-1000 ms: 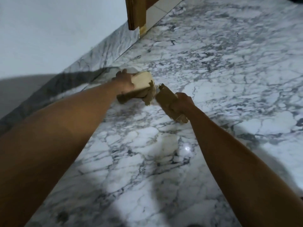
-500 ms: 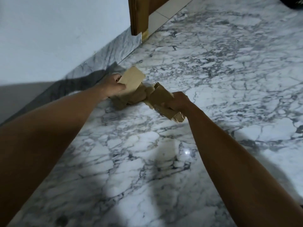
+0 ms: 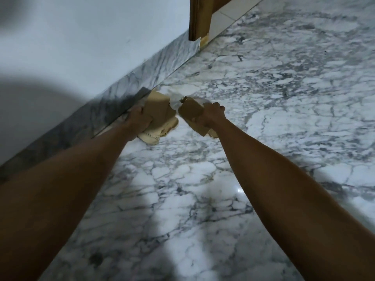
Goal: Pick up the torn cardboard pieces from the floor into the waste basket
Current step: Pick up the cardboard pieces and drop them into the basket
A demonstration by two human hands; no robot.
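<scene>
Both arms reach forward over the marble floor [image 3: 284, 98]. My left hand [image 3: 140, 118] grips a bundle of torn brown cardboard pieces [image 3: 160, 116], with a paler torn edge hanging below the fingers. My right hand [image 3: 211, 116] holds a second stack of cardboard pieces [image 3: 190, 110], fingers curled round it. The two bundles sit a small gap apart, close to the skirting. No waste basket shows in the head view.
A white wall [image 3: 91, 37] with a grey marble skirting [image 3: 142, 78] runs along the left. A wooden door frame [image 3: 199, 17] stands at the top. Shadows fall across the near floor.
The two hands have drawn slightly apart, so the bundles no longer touch. The left hand's cardboard has shifted from sticking up to lying flatter in the grip. The view has moved toward the wall.
</scene>
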